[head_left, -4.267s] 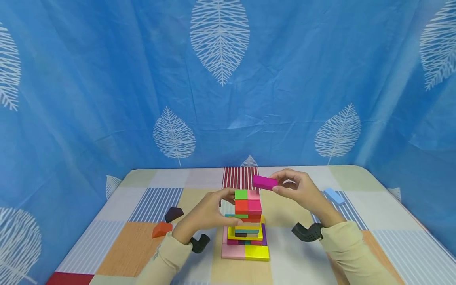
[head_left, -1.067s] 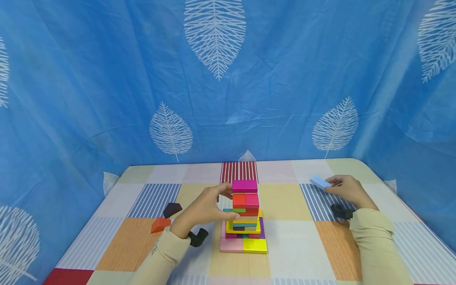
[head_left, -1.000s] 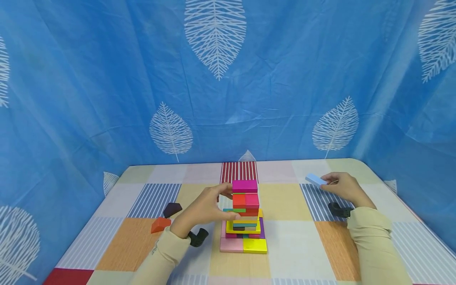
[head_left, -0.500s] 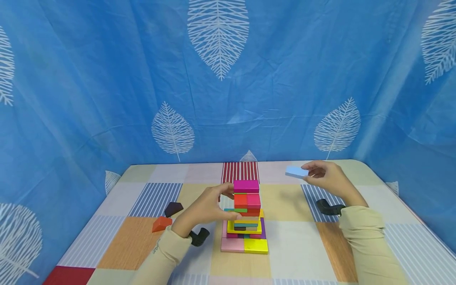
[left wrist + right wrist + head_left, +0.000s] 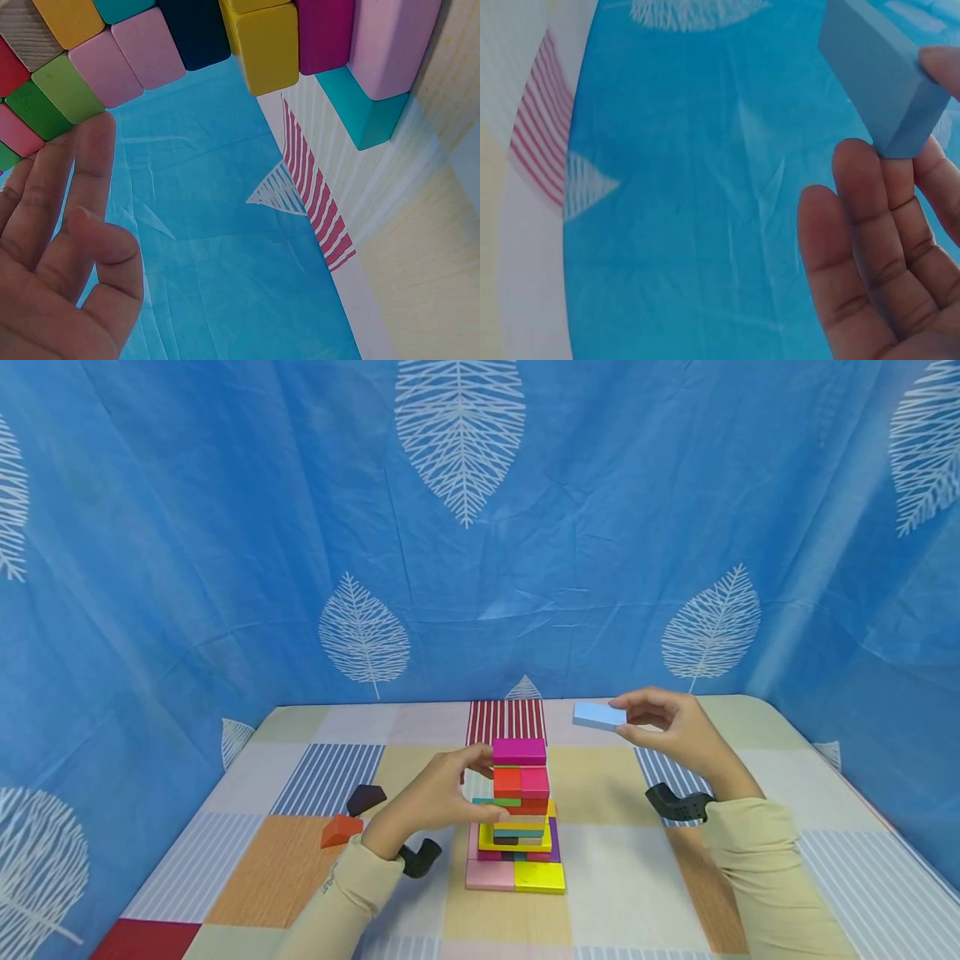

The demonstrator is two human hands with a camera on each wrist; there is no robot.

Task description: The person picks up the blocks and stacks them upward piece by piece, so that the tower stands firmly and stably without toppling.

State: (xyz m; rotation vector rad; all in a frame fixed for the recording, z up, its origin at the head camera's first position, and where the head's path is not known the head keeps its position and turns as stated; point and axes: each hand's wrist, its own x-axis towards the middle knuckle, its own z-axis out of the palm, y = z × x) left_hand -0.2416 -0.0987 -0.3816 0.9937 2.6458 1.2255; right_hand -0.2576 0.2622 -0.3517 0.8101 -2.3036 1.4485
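Note:
A tower of coloured wooden blocks (image 5: 520, 783) rises in the middle of the table, a magenta block (image 5: 519, 752) lying flat on top. My left hand (image 5: 438, 793) steadies the tower's left side, thumb low by the front and fingers behind the upper layers. In the left wrist view, extended fingertips (image 5: 97, 131) touch the green blocks (image 5: 69, 88). Up in the air to the right of the tower, my right hand (image 5: 671, 727) pinches a light blue block (image 5: 598, 717) by its end. The right wrist view shows this blue block (image 5: 885, 75) between thumb and fingers.
Left of the tower, an orange-red block (image 5: 341, 831) and a black block (image 5: 366, 799) lie on the patchwork tablecloth (image 5: 255, 877). A blue curtain (image 5: 570, 527) with white leaves hangs behind. Black wrist devices (image 5: 678, 803) are on both wrists.
The magenta block went from my right hand onto the tower's top. My right hand then took the light blue block from the right side and carried it left and up. The left hand stayed.

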